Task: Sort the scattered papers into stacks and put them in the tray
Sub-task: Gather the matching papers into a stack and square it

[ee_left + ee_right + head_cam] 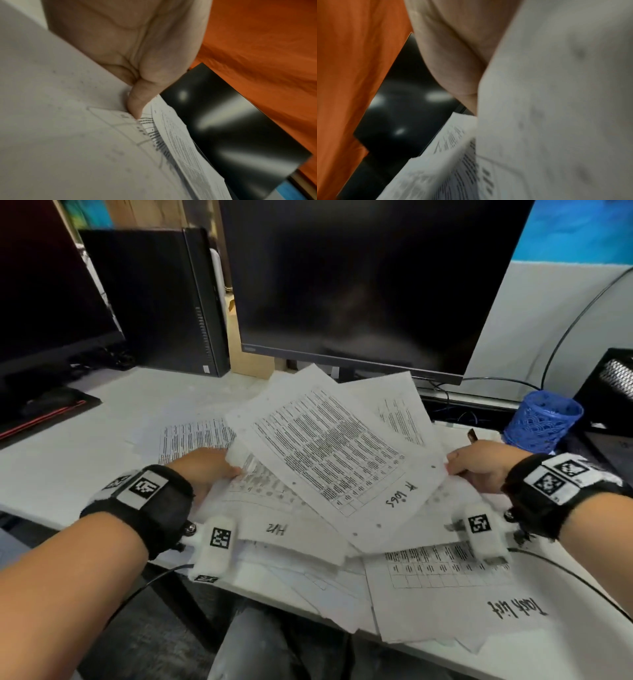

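While both grip one loose sheaf of papers (329, 460), left hand (205, 467), right hand (479, 463), two dark monitors behind.

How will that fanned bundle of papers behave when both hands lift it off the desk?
Probably floppy: the papers are thin loose sheets, held only at their side edges by the left hand and right hand. Likely to slide apart, since the sheets lie fanned at different angles, unclipped. Light, judging by how few sheets are held.
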Available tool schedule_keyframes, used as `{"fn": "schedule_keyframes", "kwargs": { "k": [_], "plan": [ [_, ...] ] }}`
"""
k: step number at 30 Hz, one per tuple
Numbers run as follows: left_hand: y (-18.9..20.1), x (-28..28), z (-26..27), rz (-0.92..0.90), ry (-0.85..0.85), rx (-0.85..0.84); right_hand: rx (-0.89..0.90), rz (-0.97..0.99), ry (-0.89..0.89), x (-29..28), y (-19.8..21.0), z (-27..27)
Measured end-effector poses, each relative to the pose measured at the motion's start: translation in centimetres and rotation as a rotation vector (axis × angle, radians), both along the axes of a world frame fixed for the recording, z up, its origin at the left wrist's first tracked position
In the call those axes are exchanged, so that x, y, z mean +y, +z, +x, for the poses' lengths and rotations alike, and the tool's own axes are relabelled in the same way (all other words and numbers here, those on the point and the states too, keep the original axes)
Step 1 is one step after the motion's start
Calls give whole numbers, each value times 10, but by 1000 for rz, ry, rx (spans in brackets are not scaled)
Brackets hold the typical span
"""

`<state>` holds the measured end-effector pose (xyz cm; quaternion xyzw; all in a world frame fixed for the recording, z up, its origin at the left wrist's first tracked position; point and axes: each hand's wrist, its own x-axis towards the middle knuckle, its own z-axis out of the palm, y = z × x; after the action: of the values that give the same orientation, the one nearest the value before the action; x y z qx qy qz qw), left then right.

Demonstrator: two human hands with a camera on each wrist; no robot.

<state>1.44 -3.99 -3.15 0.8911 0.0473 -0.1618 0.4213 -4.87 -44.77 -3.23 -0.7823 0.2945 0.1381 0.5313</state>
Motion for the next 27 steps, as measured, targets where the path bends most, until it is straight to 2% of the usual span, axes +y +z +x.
{"fn": "schedule_keyframes", "kwargs": {
  "k": [1, 5, 7, 9, 11, 17, 23, 27],
  "plan": [
    [2, -11, -5, 1, -20, 5, 40, 52, -7, 7, -1, -3],
    [13, -50, -24, 381, -165, -7, 88, 78, 105, 36, -2, -11],
    [12, -61, -29, 427, -253, -50, 113, 68, 190, 42, -2, -14],
    [6, -68, -29, 427, -301, -66, 144, 25, 266, 40, -1, -16],
    [3, -71, -25, 383, -277, -40, 171, -12, 300, 33, 2, -17],
    [9, -58, -18, 292, -138, -65, 128, -73, 124, -1, 11, -15],
    [10, -61, -15, 262, -154, -94, 130, 49, 157, 14, 7, -18],
    [8, -82, -21, 251, -218, -52, 92, 219, 105, 38, 9, -18]
  ]
}}
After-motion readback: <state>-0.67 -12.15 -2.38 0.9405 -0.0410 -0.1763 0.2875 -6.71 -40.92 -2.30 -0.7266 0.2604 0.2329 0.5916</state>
